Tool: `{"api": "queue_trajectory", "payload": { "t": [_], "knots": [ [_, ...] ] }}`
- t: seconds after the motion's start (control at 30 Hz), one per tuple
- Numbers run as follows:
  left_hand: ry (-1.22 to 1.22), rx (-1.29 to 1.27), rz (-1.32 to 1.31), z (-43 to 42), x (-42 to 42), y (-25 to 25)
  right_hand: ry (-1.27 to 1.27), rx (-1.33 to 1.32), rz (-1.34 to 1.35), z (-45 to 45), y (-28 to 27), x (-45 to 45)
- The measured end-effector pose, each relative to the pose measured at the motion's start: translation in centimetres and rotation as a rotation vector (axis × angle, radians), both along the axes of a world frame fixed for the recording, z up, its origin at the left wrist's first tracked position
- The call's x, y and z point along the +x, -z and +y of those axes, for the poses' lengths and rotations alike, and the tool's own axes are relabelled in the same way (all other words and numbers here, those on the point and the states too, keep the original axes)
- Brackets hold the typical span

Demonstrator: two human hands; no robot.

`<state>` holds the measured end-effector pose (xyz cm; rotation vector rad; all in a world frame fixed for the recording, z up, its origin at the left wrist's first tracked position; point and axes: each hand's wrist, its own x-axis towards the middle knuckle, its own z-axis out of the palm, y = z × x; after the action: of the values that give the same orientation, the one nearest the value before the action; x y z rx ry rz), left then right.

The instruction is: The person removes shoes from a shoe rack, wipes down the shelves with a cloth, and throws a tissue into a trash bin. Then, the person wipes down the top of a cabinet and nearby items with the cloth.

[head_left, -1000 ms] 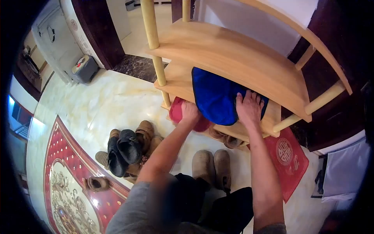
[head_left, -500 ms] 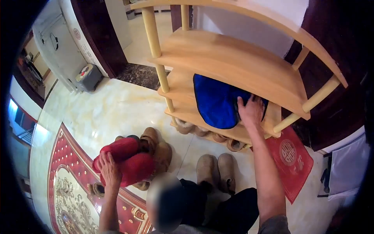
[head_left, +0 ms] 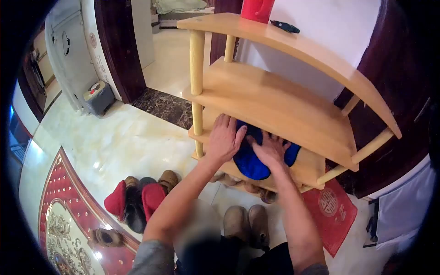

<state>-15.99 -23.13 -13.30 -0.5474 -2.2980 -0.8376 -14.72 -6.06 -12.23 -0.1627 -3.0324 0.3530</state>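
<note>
Bright blue cloth piece with dark edging (head_left: 251,166) lies on the lower pale wooden shelf (head_left: 309,167) of a curved rack, near the front edge and partly under the overhanging middle wooden shelf (head_left: 275,98). The left hand (head_left: 224,138) is flat, fingers together and thumb out, at the cloth's left side; whether its palm presses the cloth or the board, I cannot tell. The right hand (head_left: 271,149) rests on the cloth, fingers spread. The hands are near each other but apart, neither clamped on anything. Brown shoes (head_left: 268,196) sit below that shelf's front edge. On the rack's top board, a red plastic container (head_left: 256,10) stands at the back edge, with a small black object (head_left: 285,26) beside it.
</note>
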Motion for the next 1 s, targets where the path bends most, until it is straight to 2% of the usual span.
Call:
{"api": "queue_trajectory", "payload": {
  "t": [0.13,0.23,0.3,0.33,0.37,0.4,0.43,0.47,0.6,0.67,0.7,0.77,0.83,0.9,0.93,1.0],
  "knots": [
    [-0.165,0.006,-0.047,0.7,-2.8,2.0,-0.294,-0.173,0.066,-3.1,-0.4,-4.4],
    [-0.167,0.041,-0.032,0.5,-2.4,2.0,-0.384,-0.131,0.019,-4.6,4.1,-8.5],
    [-0.152,0.052,-0.029,-0.1,-3.0,2.7,-0.455,-0.086,0.259,-6.0,8.4,-10.6],
    [-0.097,0.152,-0.047,-0.2,-2.6,2.2,-0.495,-0.061,0.377,-5.9,9.3,-11.0],
    [-0.127,-0.039,0.072,-0.8,-3.3,2.9,-0.458,-0.103,0.3,-5.5,7.5,-9.8],
    [-0.127,-0.072,0.071,-1.3,-3.7,3.7,-0.419,-0.149,0.222,-5.0,5.7,-8.4],
    [-0.126,-0.106,0.067,-1.3,-3.5,3.4,-0.312,-0.086,0.248,-4.3,3.4,-6.2],
    [-0.059,0.217,-0.09,-0.7,-3.2,2.7,-0.204,-0.028,0.266,-3.6,1.1,-3.9],
    [-0.166,-0.077,0.088,-0.9,-4.4,4.6,-0.133,-0.195,0.532,6.6,1.3,-3.0],
    [-0.152,-0.003,0.013,-0.4,-3.8,3.7,0.005,-0.054,0.39,10.8,0.2,-0.8],
    [-0.145,0.033,-0.021,-0.2,-3.5,3.1,0.126,0.008,0.205,11.7,0.0,0.6],
    [-0.094,0.037,-0.014,-0.2,-3.0,2.8,0.286,0.166,0.11,11.5,1.4,2.6],
    [-0.041,0.087,-0.018,-0.4,-2.5,2.4,0.289,0.111,0.133,10.6,2.0,4.5],
    [0.03,0.24,0.091,-0.6,0.2,2.5,0.274,0.087,0.14,9.1,2.0,5.5],
    [0.067,0.314,0.145,-0.6,2.1,3.0,0.26,0.09,0.134,8.4,2.0,5.8],
    [-0.005,0.425,0.083,-0.7,6.6,6.4,0.206,0.088,0.104,6.9,1.6,5.8]
  ]
}}
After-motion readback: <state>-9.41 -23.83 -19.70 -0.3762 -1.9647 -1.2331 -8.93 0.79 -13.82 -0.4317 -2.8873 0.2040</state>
